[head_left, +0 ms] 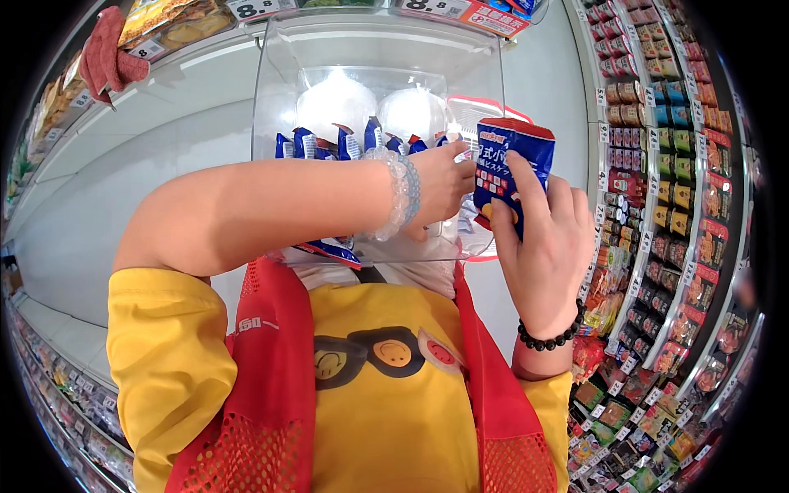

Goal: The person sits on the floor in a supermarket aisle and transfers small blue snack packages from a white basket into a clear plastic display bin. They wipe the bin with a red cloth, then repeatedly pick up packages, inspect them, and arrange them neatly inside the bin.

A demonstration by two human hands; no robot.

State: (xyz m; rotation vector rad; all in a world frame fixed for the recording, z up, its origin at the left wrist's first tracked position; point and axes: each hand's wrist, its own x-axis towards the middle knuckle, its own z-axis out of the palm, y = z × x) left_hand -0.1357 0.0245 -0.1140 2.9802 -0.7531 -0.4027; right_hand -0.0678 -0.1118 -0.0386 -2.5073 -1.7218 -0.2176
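Note:
My right hand (542, 214) holds up a blue snack packet (511, 168) with a red top edge, thumb and fingers pressed on its front. Across my body, my left hand (441, 185) reaches over a clear plastic bin (271, 90). Its fingers curl down at the bin's right side, close to the held packet; what lies under them is hidden. In the bin, a row of similar blue packets (348, 141) stands on edge, partly covered by my left forearm. More packets (329, 251) lie at the bin's near side. Two white rounded shapes (335, 107) show behind the row.
Shelves of packaged food (641, 205) with price tags line the right side. A red-rimmed basket (497, 111) sits beside and below the bin. At the upper left, a red cloth (107, 57) hangs by a display of packaged goods (177, 29). A pale shelf surface (107, 164) curves along the left.

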